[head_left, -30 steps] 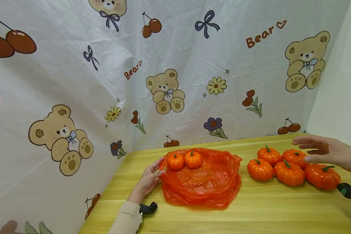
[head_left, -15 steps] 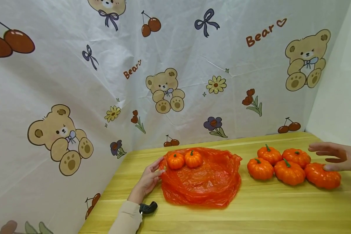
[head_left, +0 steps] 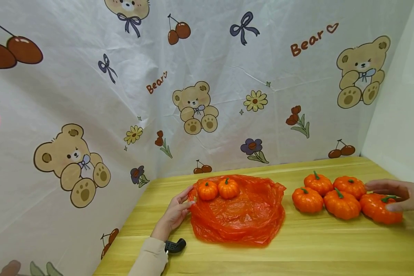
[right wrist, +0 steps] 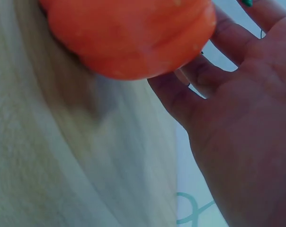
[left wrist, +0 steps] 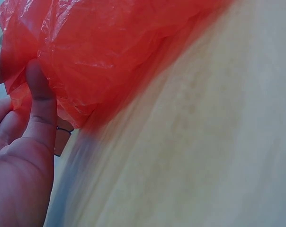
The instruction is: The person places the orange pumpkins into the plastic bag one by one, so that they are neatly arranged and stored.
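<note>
An orange-red plastic bag (head_left: 241, 228) lies spread wide on the table, with two small orange pumpkins (head_left: 228, 188) inside at its back left. My left hand (head_left: 174, 212) pinches the bag's left rim; the left wrist view shows the thumb (left wrist: 40, 94) against the thin film. At the right, my right hand (head_left: 412, 197) spans the rightmost pumpkin (head_left: 377, 209), thumb over its near side and fingers behind it. In the right wrist view, that pumpkin (right wrist: 133, 38) sits right at the extended fingers, which are not closed round it.
Several more pumpkins (head_left: 341, 205) stand grouped just left of my right hand, to the right of the bag. A white cloth (head_left: 220, 57) printed with bears hangs behind the yellow wooden table (head_left: 296, 249). A pale wall (head_left: 396, 126) rises at the right.
My right hand first drew back to the right from above the pumpkins, then came down around the rightmost one. My left hand and the bag have stayed in place.
</note>
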{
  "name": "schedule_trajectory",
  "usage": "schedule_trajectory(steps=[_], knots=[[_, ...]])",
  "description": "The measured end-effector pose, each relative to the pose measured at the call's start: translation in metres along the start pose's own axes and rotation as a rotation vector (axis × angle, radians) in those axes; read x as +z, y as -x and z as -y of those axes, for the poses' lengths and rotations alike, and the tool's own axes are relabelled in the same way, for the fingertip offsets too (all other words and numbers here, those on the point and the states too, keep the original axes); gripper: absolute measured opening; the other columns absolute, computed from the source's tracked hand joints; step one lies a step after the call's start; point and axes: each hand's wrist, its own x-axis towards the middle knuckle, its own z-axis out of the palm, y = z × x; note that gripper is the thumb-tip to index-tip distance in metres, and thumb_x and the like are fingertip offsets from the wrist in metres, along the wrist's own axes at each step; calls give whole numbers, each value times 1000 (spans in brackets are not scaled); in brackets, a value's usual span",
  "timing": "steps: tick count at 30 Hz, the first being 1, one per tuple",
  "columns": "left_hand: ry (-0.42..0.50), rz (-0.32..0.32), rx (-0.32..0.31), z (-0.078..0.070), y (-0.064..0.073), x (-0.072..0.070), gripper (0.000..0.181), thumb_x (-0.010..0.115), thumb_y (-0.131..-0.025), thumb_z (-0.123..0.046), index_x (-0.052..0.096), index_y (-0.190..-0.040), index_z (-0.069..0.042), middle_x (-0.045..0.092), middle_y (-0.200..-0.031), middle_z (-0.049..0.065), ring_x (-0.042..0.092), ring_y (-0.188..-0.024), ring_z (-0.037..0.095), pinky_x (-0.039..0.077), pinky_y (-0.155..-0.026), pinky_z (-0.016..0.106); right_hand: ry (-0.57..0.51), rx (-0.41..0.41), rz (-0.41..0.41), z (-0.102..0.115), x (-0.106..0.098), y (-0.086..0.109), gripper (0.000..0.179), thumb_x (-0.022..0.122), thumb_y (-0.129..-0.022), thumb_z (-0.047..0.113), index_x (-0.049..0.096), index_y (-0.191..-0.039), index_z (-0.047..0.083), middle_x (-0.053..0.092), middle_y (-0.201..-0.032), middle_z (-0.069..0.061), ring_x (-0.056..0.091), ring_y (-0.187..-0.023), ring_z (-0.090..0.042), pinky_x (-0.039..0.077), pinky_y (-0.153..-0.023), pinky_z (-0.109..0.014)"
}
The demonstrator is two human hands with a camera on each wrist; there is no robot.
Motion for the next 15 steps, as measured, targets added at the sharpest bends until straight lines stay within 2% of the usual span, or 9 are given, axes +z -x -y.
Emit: schedule_trajectory(steps=[2,9,15], knots=[[3,-6,-4,0,0,1,73,55,-100,8,25,-164,-10,24,-170,18,55,-133,18,59,-92,22,-1,15,10,-1,1,0,65,62,-96,-3,50,-132,50,50,-122,45,48,-104,21,47,-71,-20],[1,-19,-9,-1,1,2,71,52,-101,9,26,-164,-10,24,-169,18,53,-135,21,59,-91,22,-2,8,21,-10,1,2,60,64,-95,-3,56,-132,44,50,-123,46,45,-105,23,46,-73,-17],[-1,-20,-11,-2,1,3,71,51,-101,9,25,-164,-9,24,-169,19,53,-135,22,59,-90,21,-137,4,126,-18,-2,3,63,62,-96,-4,58,-133,47,50,-126,46,51,-108,20,50,-80,-13]])
